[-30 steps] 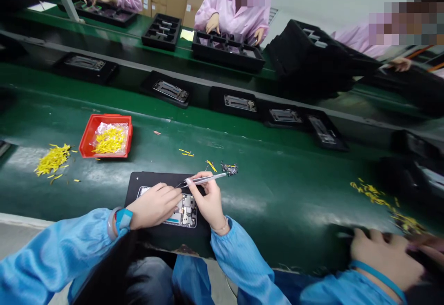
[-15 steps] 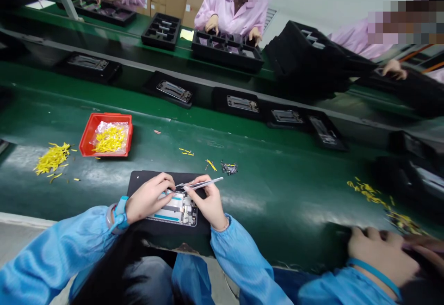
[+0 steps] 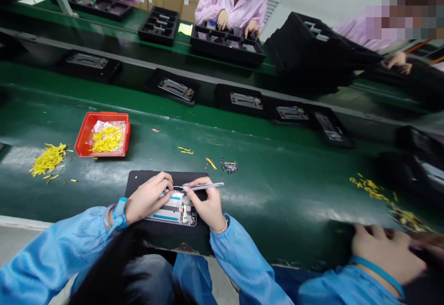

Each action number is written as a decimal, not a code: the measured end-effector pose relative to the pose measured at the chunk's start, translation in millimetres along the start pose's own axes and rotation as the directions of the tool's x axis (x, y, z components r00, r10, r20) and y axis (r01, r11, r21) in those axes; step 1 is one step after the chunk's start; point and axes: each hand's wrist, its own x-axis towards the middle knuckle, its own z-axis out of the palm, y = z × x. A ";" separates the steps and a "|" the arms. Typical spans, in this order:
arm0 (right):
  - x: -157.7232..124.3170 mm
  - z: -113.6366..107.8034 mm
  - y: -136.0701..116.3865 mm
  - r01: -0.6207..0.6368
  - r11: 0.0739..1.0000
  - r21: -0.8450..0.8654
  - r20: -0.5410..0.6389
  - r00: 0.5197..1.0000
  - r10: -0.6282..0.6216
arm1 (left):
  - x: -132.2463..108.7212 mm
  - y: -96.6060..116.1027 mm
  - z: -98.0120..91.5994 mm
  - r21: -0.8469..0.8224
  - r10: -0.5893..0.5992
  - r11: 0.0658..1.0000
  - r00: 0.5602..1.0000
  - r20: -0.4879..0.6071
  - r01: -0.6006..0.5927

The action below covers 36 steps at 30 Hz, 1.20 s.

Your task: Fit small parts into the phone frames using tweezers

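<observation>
An opened phone (image 3: 169, 214) with bare metal, blue strips and circuit parts lies on a black pad (image 3: 134, 184) right in front of me. My left hand (image 3: 149, 198) is closed at the phone's upper edge, its fingertips and thumb bent over the frame. From the other side, my right hand (image 3: 210, 205) pinches a pair of metal tweezers (image 3: 213, 185), whose tips point left toward my left fingertips. A thin dark strand (image 3: 178, 187) shows between the two hands; its ends are hidden by the fingers.
A red bin (image 3: 81, 140) of yellow strips stands left, beside a yellow pile (image 3: 48, 159). Small dark parts (image 3: 229, 166) lie ahead. More phones (image 3: 176, 88) on pads line the belt. A co-worker's hand (image 3: 385, 252) is close on my right; people in pink sit across.
The tweezers have tilted flatter, their back end lower than before. Both hands stay at the phone's upper edge. The whole view has shifted slightly.
</observation>
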 end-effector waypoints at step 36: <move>1.0 -5.1 -1.3 -0.026 1.000 0.012 0.138 0.990 0.024 | -2.5 -3.7 -13.1 0.135 0.136 0.982 0.991 0.001 -0.135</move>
